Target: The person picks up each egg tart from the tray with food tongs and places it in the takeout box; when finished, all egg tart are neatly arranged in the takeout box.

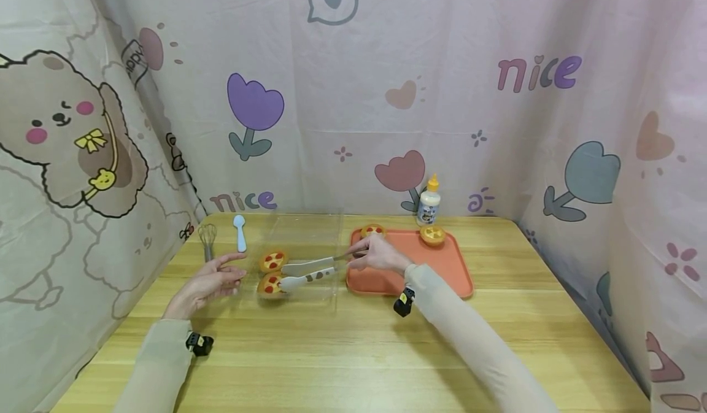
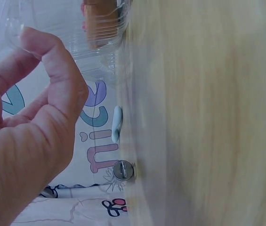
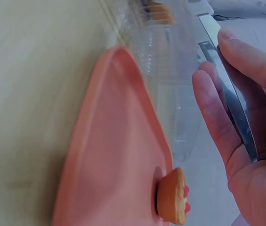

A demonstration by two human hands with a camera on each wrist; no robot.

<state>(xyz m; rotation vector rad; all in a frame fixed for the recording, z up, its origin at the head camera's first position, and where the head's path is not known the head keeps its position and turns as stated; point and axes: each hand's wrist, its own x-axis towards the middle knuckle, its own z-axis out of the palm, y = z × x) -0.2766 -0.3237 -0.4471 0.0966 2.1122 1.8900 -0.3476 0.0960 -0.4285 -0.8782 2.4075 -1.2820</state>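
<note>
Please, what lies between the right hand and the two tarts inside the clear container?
The tongs: in the head view, they extend from the right hand, across the clear container's right edge, toward the tarts.

The head view is bright and rather sharp, with even light which seems to come from above. A soft shadow lies on the table (image 1: 331, 358) beside the right sleeve (image 1: 475, 333), and the curtain (image 1: 342, 51) is darker in its corner folds. Both wrist views are softer and a little bluish. In the left one, the table's grain is smeared. In the right one, the tongs (image 3: 232, 94) shine, while the tray (image 3: 114, 141) has blurred edges.
</note>
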